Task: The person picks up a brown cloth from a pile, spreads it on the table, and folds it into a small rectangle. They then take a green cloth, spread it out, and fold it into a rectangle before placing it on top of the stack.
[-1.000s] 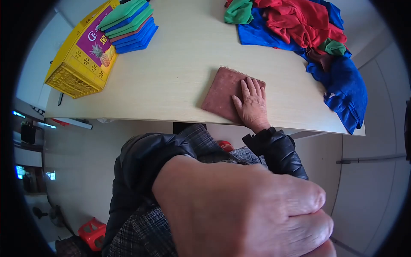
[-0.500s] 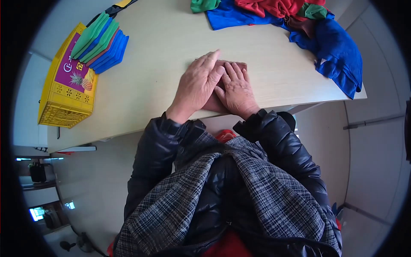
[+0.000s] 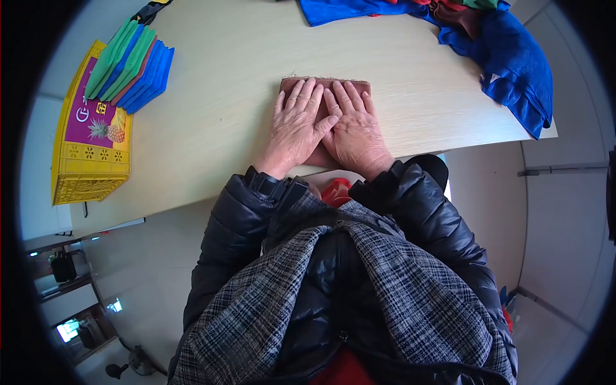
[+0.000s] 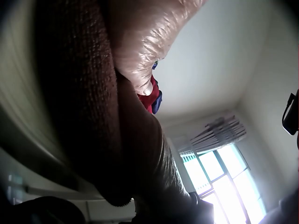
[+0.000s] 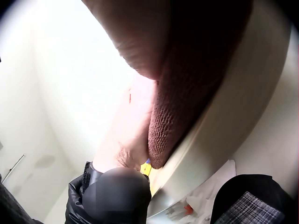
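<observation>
We keep each grip, left (image 3: 294, 133) and right (image 3: 357, 136), open with straight fingers, pressing on the brown cloth (image 3: 326, 84).

**Two Hands, One Folded Brown Cloth, One Crate**

Two hands are showing: one left hand (image 3: 298, 128) and one right hand (image 3: 356, 136). One folded brown cloth (image 3: 317, 156) is lying with them on one table (image 3: 212, 96). One yellow crate (image 3: 96, 168) is standing there, and its one purple label (image 3: 81, 122) is picturing two pineapples (image 3: 115, 133). One stack of folded cloths (image 3: 131, 72) is showing three colours, its layers sitting too tightly for a sure count. One loose cloth pile (image 3: 513, 58) is showing four colours, its pieces overlapping too much for counting. Two black sleeves (image 3: 443, 224) are showing. One window (image 4: 224, 177) is appearing in the left wrist view.
</observation>
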{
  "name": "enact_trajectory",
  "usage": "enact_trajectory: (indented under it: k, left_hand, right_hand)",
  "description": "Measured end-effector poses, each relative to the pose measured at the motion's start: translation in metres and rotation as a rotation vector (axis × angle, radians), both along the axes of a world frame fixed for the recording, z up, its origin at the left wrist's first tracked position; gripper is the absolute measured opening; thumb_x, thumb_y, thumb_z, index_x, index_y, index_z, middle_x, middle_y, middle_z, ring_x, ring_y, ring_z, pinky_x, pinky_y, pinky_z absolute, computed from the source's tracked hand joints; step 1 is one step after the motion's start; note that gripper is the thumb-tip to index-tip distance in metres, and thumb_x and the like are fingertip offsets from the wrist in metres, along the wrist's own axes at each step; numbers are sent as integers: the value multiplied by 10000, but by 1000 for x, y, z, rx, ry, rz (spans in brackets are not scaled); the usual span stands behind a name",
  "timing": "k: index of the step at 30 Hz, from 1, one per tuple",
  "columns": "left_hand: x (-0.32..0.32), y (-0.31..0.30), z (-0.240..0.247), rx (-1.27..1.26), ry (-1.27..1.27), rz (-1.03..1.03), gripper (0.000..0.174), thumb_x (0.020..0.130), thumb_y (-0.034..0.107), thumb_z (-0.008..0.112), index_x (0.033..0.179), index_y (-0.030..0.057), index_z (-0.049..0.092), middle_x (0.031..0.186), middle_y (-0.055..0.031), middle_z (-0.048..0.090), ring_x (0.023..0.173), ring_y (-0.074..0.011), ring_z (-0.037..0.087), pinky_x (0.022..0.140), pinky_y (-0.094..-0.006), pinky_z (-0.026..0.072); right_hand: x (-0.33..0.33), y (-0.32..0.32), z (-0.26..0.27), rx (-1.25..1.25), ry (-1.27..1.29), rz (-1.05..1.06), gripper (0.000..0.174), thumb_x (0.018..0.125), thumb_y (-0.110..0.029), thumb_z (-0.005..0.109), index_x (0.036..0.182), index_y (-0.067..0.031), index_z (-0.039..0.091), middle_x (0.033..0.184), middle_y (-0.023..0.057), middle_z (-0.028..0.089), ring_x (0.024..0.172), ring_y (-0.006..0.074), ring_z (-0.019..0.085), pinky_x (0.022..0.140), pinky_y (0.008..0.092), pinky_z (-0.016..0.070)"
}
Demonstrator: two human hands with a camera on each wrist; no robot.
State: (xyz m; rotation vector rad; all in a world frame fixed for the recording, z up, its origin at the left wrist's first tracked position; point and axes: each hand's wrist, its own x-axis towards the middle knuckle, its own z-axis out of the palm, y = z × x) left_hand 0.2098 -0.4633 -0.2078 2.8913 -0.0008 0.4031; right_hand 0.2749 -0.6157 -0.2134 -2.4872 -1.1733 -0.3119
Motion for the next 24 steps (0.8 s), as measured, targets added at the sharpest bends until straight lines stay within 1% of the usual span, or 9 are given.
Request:
enact_trajectory:
  k: [4,9,12,15,17,20,24]
  left_hand:
    - [1,-1,1,-4,27,10,744,1044,577,336,1544,27,367,1634,-150,297,1528,-294,230,1246,-483,121]
    - [-8,-3,13,45,13,24,760,1041,586,333,1544,17,361,1633,-153,298,1528,-305,225,1246,-486,119]
    - [-22,-8,15,4,-45,29,844,1011,648,347,1525,-21,373,1617,-191,310,1520,-316,241,1236,-520,131]
    - [-29,-7,7,-38,-13,34,858,1005,658,350,1528,-22,366,1617,-193,306,1519,-316,241,1235,-528,131]
    - [-28,-6,7,-57,-8,38,865,1002,663,352,1529,-23,363,1618,-193,304,1519,-317,242,1234,-532,131]
    - [-29,-6,8,-38,18,30,818,1028,619,330,1545,-15,331,1633,-176,283,1528,-313,222,1242,-502,130]
    - [-26,-3,3,-24,11,34,828,1026,627,319,1549,-15,324,1632,-176,285,1529,-316,218,1240,-502,140]
  right_hand:
    - [2,0,3,-6,-11,11,600,994,-378,458,1483,-31,458,1558,177,423,1484,324,329,1229,503,208]
    - [-3,-2,12,-17,-42,38,596,996,-373,464,1481,-26,457,1570,175,404,1490,342,315,1225,511,209]
    - [-4,-3,14,-52,-64,50,596,999,-368,465,1486,-26,450,1579,171,391,1495,351,303,1224,517,206]
    - [-7,0,12,-93,-93,131,623,1007,-402,471,1505,-29,426,1592,164,373,1502,357,287,1224,523,197]
    - [-7,0,9,-92,-76,129,638,1008,-417,473,1511,-29,417,1595,163,370,1503,354,286,1225,523,194]
    - [-8,0,4,-86,-46,124,668,1008,-449,476,1522,-30,400,1600,161,364,1505,348,284,1226,522,188]
    - [-6,2,7,-84,-15,125,706,1003,-492,473,1531,-30,388,1607,159,355,1504,343,288,1228,520,182]
